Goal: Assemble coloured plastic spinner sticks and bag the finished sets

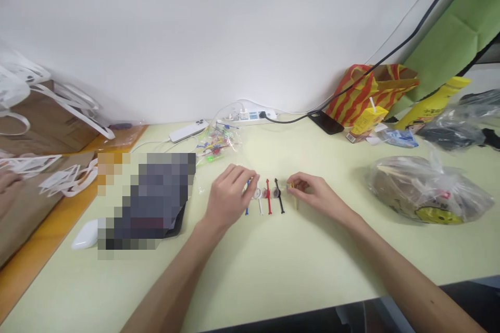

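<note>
A row of arrow-shaped pieces sits on the pale desk (273,265) between the two hands. The left hand (232,195) curls over the blue arrow (247,212), thumb and fingertips drawn together; whether they actually grip it, I cannot tell. Next come the white arrow (261,208), the red arrow (269,199) and the black arrow (280,200), with clear discs (265,193) about their middles. All look like thin, stiff plastic: light, probably slick, likely to snap at the slender shafts (the round middles seem the safer hold). At the row's right end, the right hand (313,188) appears to pinch the yellow arrow (296,203) between thumb and fingers.

Far left, another person's hand (8,181) is cut off by the edge, and a dark object (156,197) is pixelated. The left fingers hide much of the blue arrow, the discs blur together, and the right fingers cover the yellow arrow's middle.
</note>
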`<move>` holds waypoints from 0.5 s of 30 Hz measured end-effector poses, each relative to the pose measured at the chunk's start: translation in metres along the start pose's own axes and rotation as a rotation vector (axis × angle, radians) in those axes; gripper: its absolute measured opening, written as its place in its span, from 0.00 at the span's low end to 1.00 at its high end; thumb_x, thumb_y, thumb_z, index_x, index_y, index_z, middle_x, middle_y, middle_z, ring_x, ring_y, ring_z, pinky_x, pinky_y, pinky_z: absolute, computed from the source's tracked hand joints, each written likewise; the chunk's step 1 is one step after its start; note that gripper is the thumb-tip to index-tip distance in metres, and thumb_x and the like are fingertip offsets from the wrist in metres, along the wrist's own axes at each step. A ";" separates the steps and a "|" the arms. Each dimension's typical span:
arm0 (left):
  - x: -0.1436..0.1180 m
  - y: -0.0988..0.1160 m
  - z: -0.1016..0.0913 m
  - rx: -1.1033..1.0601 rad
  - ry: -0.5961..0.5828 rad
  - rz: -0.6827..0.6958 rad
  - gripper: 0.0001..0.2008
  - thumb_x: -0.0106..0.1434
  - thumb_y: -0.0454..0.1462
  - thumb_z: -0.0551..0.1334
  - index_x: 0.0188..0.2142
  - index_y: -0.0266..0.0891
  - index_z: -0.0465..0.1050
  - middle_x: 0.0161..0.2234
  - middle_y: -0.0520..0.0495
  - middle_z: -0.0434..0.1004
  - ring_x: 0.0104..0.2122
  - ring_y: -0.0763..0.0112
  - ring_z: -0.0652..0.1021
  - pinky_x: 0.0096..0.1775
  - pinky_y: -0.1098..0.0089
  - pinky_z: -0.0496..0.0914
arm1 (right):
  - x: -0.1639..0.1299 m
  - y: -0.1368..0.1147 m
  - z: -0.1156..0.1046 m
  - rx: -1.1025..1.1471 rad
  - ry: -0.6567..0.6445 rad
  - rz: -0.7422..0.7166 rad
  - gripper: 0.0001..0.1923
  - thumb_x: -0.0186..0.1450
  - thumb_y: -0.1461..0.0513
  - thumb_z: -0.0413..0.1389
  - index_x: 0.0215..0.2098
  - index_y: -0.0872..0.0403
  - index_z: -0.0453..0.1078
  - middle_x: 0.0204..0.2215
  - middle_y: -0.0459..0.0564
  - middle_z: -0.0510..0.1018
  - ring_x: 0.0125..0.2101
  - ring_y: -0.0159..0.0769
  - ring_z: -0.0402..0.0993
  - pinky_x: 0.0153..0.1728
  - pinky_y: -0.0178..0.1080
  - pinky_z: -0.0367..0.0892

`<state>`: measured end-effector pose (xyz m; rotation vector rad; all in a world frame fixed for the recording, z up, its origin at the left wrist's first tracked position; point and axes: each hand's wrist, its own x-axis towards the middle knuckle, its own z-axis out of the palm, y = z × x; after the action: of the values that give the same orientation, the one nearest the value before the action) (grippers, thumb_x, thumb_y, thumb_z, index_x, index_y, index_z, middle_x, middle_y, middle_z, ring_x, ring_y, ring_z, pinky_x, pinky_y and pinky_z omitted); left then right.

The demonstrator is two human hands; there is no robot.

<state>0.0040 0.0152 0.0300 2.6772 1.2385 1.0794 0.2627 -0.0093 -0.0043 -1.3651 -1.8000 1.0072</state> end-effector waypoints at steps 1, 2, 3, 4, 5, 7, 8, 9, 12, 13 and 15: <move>0.001 -0.003 -0.003 0.074 -0.087 -0.083 0.10 0.72 0.41 0.54 0.39 0.41 0.72 0.31 0.47 0.77 0.32 0.66 0.76 0.37 0.67 0.67 | 0.000 0.001 0.001 -0.018 -0.009 -0.005 0.14 0.68 0.53 0.56 0.46 0.51 0.73 0.33 0.49 0.78 0.34 0.39 0.73 0.37 0.41 0.67; 0.001 -0.006 -0.006 0.142 -0.178 -0.168 0.12 0.73 0.44 0.53 0.39 0.41 0.72 0.28 0.49 0.77 0.29 0.67 0.76 0.33 0.68 0.64 | 0.000 0.002 0.001 -0.031 -0.014 -0.010 0.14 0.68 0.53 0.55 0.47 0.51 0.73 0.33 0.49 0.78 0.34 0.39 0.73 0.37 0.41 0.67; 0.001 -0.007 -0.008 0.197 -0.270 -0.246 0.14 0.73 0.46 0.52 0.41 0.42 0.72 0.26 0.50 0.76 0.27 0.66 0.75 0.31 0.68 0.62 | -0.001 0.002 0.001 -0.042 -0.016 -0.015 0.14 0.68 0.53 0.54 0.48 0.51 0.72 0.33 0.49 0.78 0.34 0.39 0.73 0.37 0.41 0.67; 0.002 -0.009 -0.009 0.236 -0.353 -0.306 0.16 0.73 0.48 0.50 0.43 0.43 0.71 0.24 0.51 0.75 0.25 0.66 0.75 0.29 0.69 0.59 | -0.001 0.002 0.001 -0.051 -0.015 -0.018 0.14 0.69 0.53 0.54 0.49 0.50 0.72 0.33 0.49 0.77 0.34 0.39 0.73 0.37 0.41 0.67; 0.002 -0.009 -0.010 0.259 -0.419 -0.343 0.17 0.73 0.50 0.49 0.45 0.44 0.71 0.23 0.51 0.75 0.25 0.65 0.75 0.28 0.69 0.58 | -0.001 0.002 0.001 -0.062 -0.013 -0.019 0.15 0.69 0.54 0.54 0.50 0.50 0.71 0.34 0.49 0.77 0.34 0.39 0.73 0.37 0.41 0.67; 0.001 -0.010 -0.009 0.270 -0.489 -0.367 0.19 0.73 0.51 0.47 0.46 0.45 0.70 0.24 0.50 0.76 0.26 0.63 0.76 0.28 0.70 0.56 | -0.001 0.001 0.000 -0.093 -0.009 -0.019 0.15 0.69 0.54 0.54 0.50 0.50 0.71 0.34 0.49 0.77 0.34 0.40 0.73 0.37 0.41 0.67; 0.001 -0.011 -0.008 0.266 -0.503 -0.367 0.19 0.73 0.51 0.46 0.46 0.45 0.70 0.24 0.50 0.76 0.26 0.63 0.76 0.28 0.70 0.56 | -0.001 0.000 0.000 -0.110 -0.004 -0.018 0.15 0.69 0.54 0.54 0.50 0.50 0.71 0.34 0.49 0.77 0.34 0.39 0.73 0.36 0.41 0.67; 0.000 -0.011 -0.007 0.259 -0.510 -0.366 0.20 0.74 0.51 0.46 0.45 0.45 0.71 0.24 0.50 0.76 0.26 0.63 0.76 0.29 0.70 0.56 | 0.000 0.000 0.000 -0.127 -0.001 -0.018 0.15 0.69 0.54 0.54 0.50 0.51 0.71 0.34 0.49 0.77 0.34 0.39 0.73 0.36 0.41 0.67; -0.002 -0.010 -0.002 0.209 -0.510 -0.353 0.20 0.74 0.51 0.46 0.43 0.45 0.72 0.25 0.50 0.76 0.26 0.64 0.76 0.29 0.70 0.55 | 0.000 -0.001 -0.001 -0.177 0.021 -0.034 0.14 0.70 0.54 0.54 0.49 0.51 0.71 0.35 0.50 0.76 0.34 0.40 0.73 0.36 0.41 0.66; -0.003 -0.010 0.000 0.190 -0.506 -0.345 0.20 0.74 0.50 0.46 0.41 0.45 0.72 0.25 0.50 0.76 0.26 0.64 0.76 0.29 0.70 0.55 | 0.000 -0.001 -0.001 -0.196 0.031 -0.043 0.13 0.70 0.54 0.53 0.48 0.51 0.71 0.36 0.51 0.76 0.35 0.40 0.73 0.37 0.42 0.66; -0.004 -0.008 0.004 0.158 -0.491 -0.322 0.19 0.74 0.48 0.48 0.37 0.44 0.72 0.26 0.49 0.76 0.27 0.65 0.76 0.29 0.70 0.55 | 0.000 -0.001 0.000 -0.233 0.048 -0.058 0.13 0.71 0.54 0.52 0.47 0.50 0.72 0.39 0.52 0.76 0.36 0.41 0.73 0.38 0.43 0.66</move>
<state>-0.0008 0.0186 0.0224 2.4886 1.6051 0.2729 0.2625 -0.0094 -0.0033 -1.4519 -1.9565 0.7458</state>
